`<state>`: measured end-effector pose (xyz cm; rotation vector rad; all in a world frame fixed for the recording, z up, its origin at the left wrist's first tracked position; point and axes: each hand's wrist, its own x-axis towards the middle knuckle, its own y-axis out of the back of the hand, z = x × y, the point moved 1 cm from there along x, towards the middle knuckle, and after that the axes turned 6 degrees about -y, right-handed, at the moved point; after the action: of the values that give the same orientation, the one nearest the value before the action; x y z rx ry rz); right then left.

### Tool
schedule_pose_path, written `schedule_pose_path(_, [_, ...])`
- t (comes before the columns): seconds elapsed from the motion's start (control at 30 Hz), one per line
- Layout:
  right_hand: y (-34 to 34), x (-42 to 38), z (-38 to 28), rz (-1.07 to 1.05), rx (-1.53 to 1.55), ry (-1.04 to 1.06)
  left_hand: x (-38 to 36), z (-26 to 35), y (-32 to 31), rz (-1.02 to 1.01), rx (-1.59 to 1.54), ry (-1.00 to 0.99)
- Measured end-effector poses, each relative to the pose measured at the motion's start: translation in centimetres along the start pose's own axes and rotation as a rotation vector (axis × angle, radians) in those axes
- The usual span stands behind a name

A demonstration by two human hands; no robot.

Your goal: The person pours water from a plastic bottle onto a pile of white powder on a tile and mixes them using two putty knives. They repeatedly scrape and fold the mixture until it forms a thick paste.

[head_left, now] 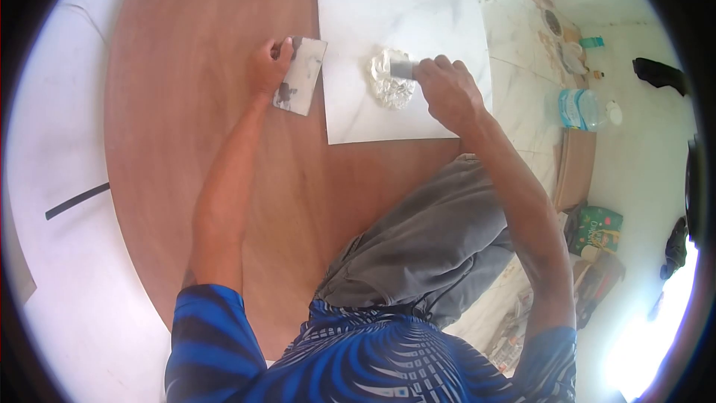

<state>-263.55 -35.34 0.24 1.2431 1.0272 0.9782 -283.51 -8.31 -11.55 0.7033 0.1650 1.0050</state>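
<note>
My left hand point(274, 67) is closed on a flat rectangular steel trowel point(300, 78), its plate smeared with dark patches and its handle mostly hidden by my fingers. It is held just left of a white marble-look tile point(440, 19). Over the tile, my right hand point(450, 92) grips a putty knife point(403, 69), with the metal blade touching a mound of off-white paste point(390, 89). The paste looks wet and rough on top. My fingers cover the knife's handle.
The tile lies on a wide brown wooden board point(194, 89). To the right, along the wall, stand a large water bottle point(580, 110) and a green bag point(599, 229). A black strip point(77, 201) lies on the white floor at left.
</note>
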Motion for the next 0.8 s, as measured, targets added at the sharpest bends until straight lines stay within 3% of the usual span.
schedule_pose_path(0.07, [-0.7,0.6,0.4,0.132,0.003,-0.049,0.0,0.2,0.5,-0.05,0.008,0.014])
schedule_pose_path(0.23, [-4.3,-0.4,-0.7,-0.08,-0.005,-0.041,-0.2,0.6,0.3,0.005,0.031,-0.018])
schedule_pose_path(0.3, [-0.3,-0.2,-0.5,-0.123,0.001,0.006,-0.6,0.0,0.4,0.018,0.031,-0.006])
schedule_pose_path(0.4, [1.7,0.6,-0.7,-0.024,0.025,0.0,-0.1,0.5,0.4,-0.028,0.012,0.025])
schedule_pose_path(0.53, [-4.6,1.5,-2.6,-0.001,-0.061,-0.038,-0.3,0.9,0.8,-0.046,0.032,0.027])
schedule_pose_path(0.57, [-4.3,0.5,-3.4,0.03,-0.082,0.09,-0.2,0.8,0.8,-0.043,0.042,0.021])
schedule_pose_path(0.67, [-2.4,0.3,-3.2,-0.191,-0.028,0.032,-0.6,0.3,0.2,0.057,0.054,-0.007])
schedule_pose_path(0.8, [1.5,-0.5,-2.3,0.02,0.013,-0.008,0.0,0.1,0.4,-0.019,0.019,0.018])
